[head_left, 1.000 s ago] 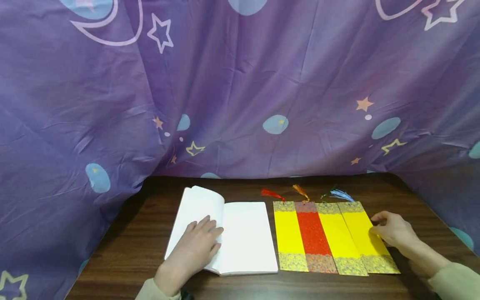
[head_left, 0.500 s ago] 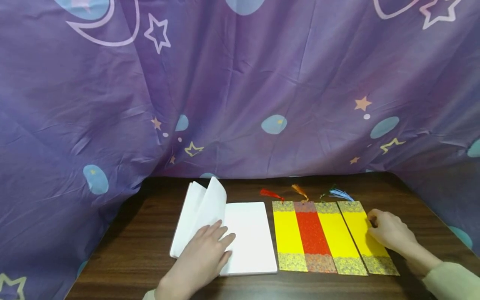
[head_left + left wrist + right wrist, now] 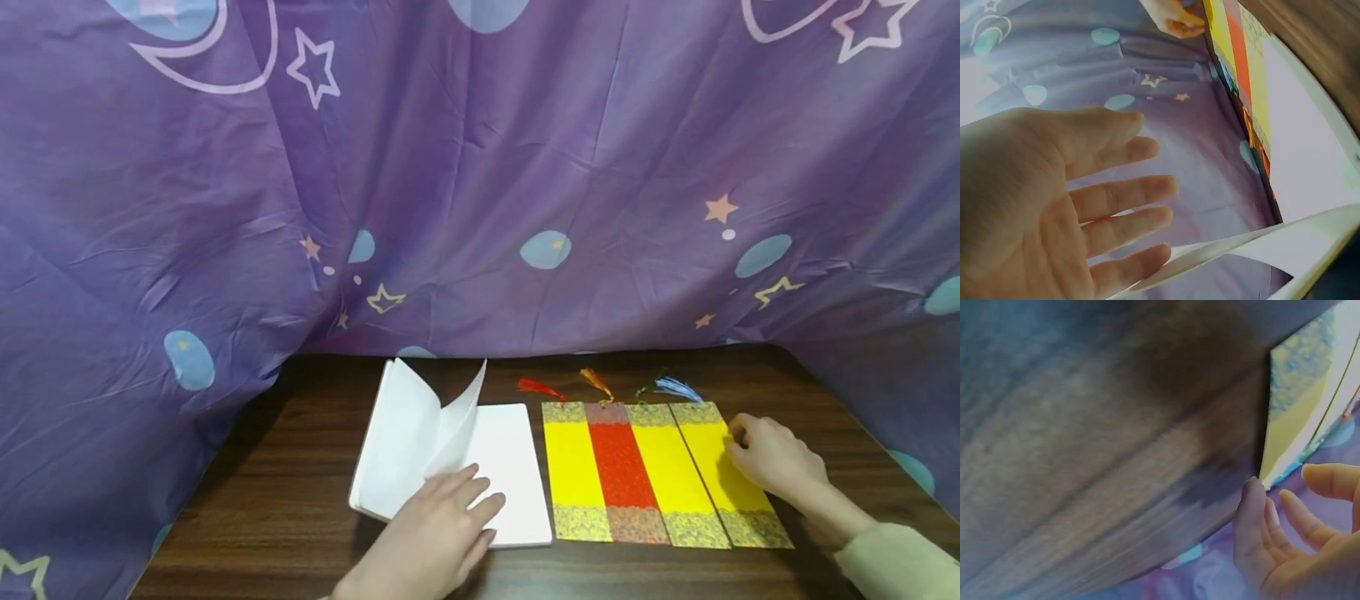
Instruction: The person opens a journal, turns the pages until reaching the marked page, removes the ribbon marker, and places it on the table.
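A white-paged book (image 3: 513, 467) lies spread on the dark wooden table. Over it is my left hand (image 3: 435, 525), fingers straight and slightly spread. In the left wrist view, the little finger of that hand (image 3: 1110, 206) meets the edge of a raised page (image 3: 1241, 244). Another view of that page (image 3: 456, 425) shows it standing up near the spine. At the right end of a row of tasselled bookmarks, my right hand (image 3: 776, 458) touches the side of the last yellow bookmark (image 3: 723, 467). Its fingers (image 3: 1250, 512) are bent and apart, a fingertip right at the edge.
Left of that one lie a yellow bookmark (image 3: 663, 467), a red one (image 3: 624, 467) and another yellow one (image 3: 573, 467). Their tassels, including a red tassel (image 3: 540, 387) and a blue tassel (image 3: 678, 389), point toward the purple patterned cloth (image 3: 480, 208) behind the table (image 3: 277, 467).
My left hand has moved right, and a page has swung up from the left side toward the right. A narrow gap has appeared left of the last yellow bookmark beside my right hand.
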### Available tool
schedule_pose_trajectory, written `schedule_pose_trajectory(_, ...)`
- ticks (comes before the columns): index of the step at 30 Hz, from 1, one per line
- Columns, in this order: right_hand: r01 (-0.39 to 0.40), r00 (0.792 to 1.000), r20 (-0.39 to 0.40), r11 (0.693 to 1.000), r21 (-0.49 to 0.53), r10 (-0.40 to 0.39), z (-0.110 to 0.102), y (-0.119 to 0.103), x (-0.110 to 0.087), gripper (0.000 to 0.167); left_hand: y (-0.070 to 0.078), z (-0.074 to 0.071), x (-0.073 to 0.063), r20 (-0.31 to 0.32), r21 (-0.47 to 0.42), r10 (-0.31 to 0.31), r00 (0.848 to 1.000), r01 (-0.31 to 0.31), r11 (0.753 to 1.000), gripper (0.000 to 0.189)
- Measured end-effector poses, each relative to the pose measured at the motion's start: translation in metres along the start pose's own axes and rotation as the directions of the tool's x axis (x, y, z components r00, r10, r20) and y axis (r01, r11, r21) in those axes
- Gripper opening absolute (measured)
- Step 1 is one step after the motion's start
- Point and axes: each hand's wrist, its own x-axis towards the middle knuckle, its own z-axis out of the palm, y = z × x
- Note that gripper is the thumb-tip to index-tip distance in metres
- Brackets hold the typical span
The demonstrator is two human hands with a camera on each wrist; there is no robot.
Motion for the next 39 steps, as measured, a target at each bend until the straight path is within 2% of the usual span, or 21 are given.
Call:
schedule_pose_trajectory(9,0.044,0.994,-0.103,0.998,-0.036,-0.048,-0.002,-0.016,-0.004,0.039,0.017,0.008,0.011,0.003,-0.059,0.134,0.991,-0.133,0.989,0.023)
schedule_pose_trajectory(13,0.066,0.991,-0.117,0.997,-0.042,-0.070,-0.002,-0.028,-0.008,0.043,0.022,0.013,0.013,-0.005,-0.081,0.185,0.983,-0.185,0.979,0.019)
schedule_pose_trajectory(20,0.091,0.989,-0.115,0.994,-0.054,-0.096,-0.006,-0.055,-0.022,0.051,0.017,0.008,0.010,-0.060,-0.078,0.195,0.979,-0.199,0.977,0.019)
schedule_pose_trajectory(23,0.117,0.984,-0.126,0.992,-0.053,-0.123,-0.006,-0.069,-0.028,0.054,0.009,0.001,0.006,-0.091,-0.091,0.154,0.984,-0.162,0.983,0.024)
schedule_pose_trajectory(27,0.146,0.975,-0.161,0.988,-0.056,-0.153,-0.004,-0.087,-0.035,0.057,-0.005,-0.009,0.000,-0.148,-0.126,0.056,0.987,-0.075,0.989,0.027)
schedule_pose_trajectory(33,0.164,0.963,-0.211,0.986,-0.036,-0.168,0.000,-0.108,-0.041,0.060,-0.035,-0.015,-0.009,-0.223,-0.208,-0.089,0.971,0.042,0.977,0.032)
schedule_pose_trajectory(36,0.172,0.957,-0.235,0.985,0.000,-0.167,0.003,-0.117,-0.042,0.061,-0.049,-0.010,-0.013,-0.217,-0.229,-0.160,0.963,0.109,0.967,0.034)
schedule_pose_trajectory(39,0.187,0.949,-0.266,0.982,0.031,-0.172,0.006,-0.126,-0.044,0.063,-0.060,-0.003,-0.015,-0.176,-0.241,-0.246,0.953,0.201,0.949,0.039)
